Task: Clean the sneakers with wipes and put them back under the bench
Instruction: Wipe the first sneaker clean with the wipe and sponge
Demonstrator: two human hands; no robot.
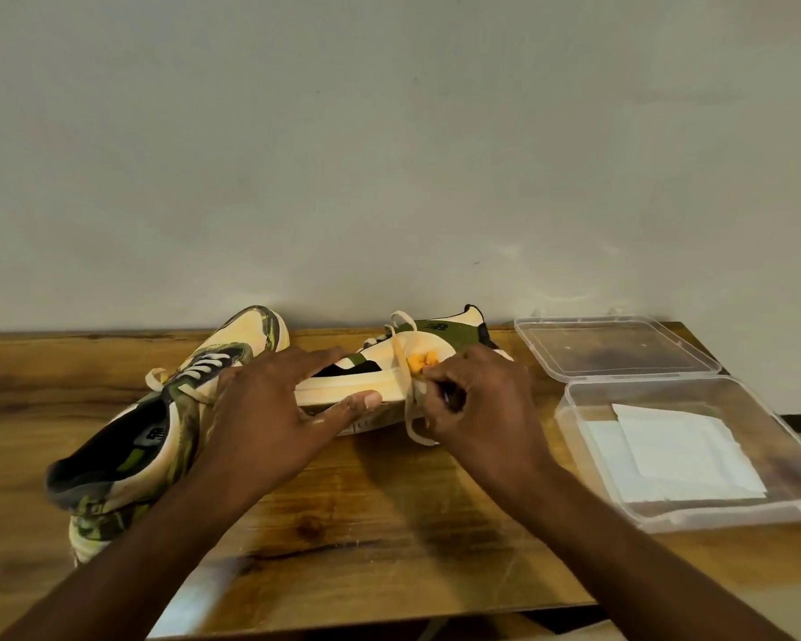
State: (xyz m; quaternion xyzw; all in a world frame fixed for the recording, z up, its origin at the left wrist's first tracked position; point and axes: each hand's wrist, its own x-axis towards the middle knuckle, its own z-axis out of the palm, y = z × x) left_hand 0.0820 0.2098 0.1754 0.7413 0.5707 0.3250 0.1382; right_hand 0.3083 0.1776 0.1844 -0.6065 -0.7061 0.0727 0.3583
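I see my left hand (274,404) clasping the tipped sneaker (380,381) on the wooden tabletop (366,525), right hand (482,400) pinching an orange-stained wipe (424,363) against it. Second sneaker (158,418) left; plain grey wall (389,155) behind.

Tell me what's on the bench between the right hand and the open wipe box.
Nothing: in the head view, only bare wood of the bench separates the right hand from the wipe box.
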